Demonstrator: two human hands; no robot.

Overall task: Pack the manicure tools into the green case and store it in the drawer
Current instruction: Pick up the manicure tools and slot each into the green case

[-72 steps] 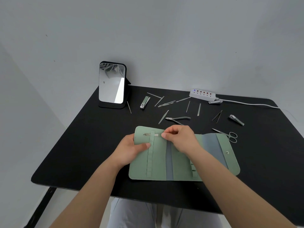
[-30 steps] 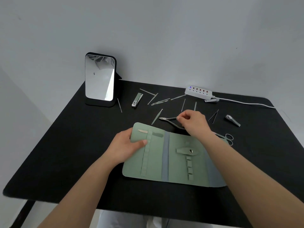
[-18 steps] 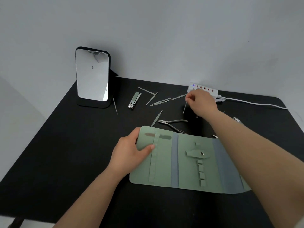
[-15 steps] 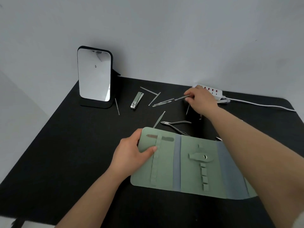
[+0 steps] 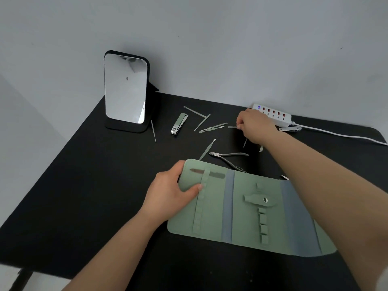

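Since the frame half a second earlier, the right hand (image 5: 255,127) has closed its fingertips on a thin flat silver metal tool (image 5: 232,127) at the far side of the black table (image 5: 63,196), just in front of the white power strip (image 5: 279,117); the pinch looks firm, though the fingers hide most of the tool, so how much of it is off the table is unclear. The left hand (image 5: 170,192) grips the left edge of the open soft green fabric case (image 5: 241,208), thumb laid on its inner face beside a strap holding one slim tool (image 5: 206,175). Silver cuticle nippers (image 5: 228,157) lie just beyond the case. A green-topped nail clipper (image 5: 179,126) lies near the upright black-framed mirror (image 5: 126,91).
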